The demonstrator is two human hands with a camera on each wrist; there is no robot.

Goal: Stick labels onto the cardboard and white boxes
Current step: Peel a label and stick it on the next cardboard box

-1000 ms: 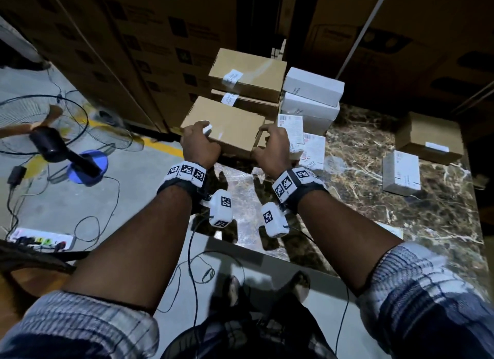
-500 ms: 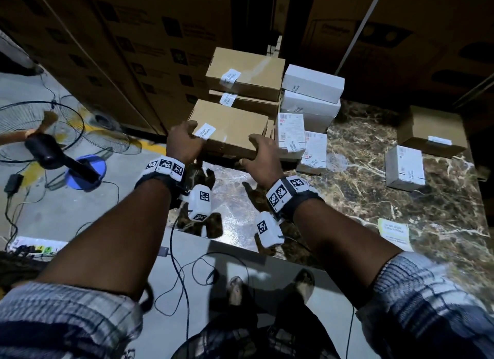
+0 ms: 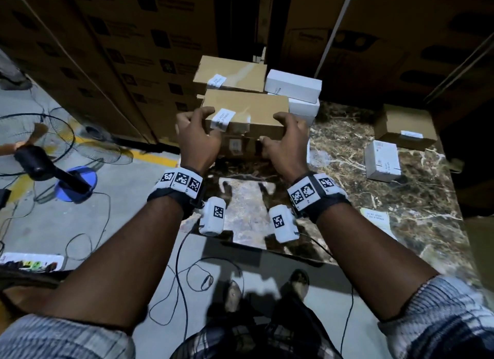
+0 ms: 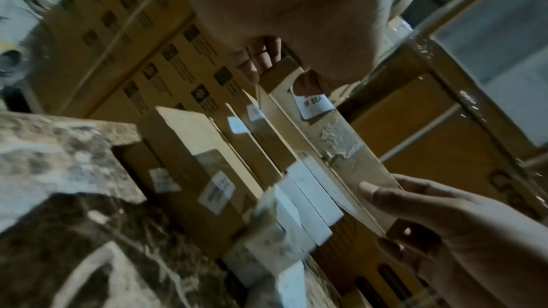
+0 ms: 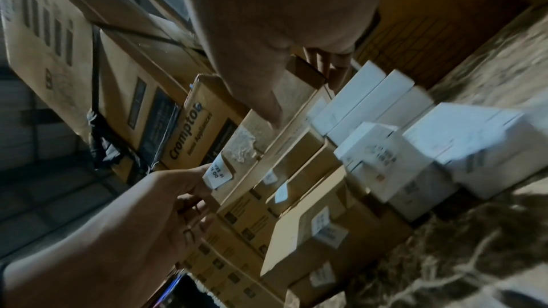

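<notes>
Left wrist view alone shows label (image 4: 314, 104) text; both hands, left hand (image 3: 196, 139) and right hand (image 3: 287, 140), grip cardboard box (image 3: 248, 112) ends, fingers curled.

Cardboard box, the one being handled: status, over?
Left hand and right hand grip the cardboard box at its ends. Label stuck by the left thumb. Stacked boxes directly behind.
</notes>
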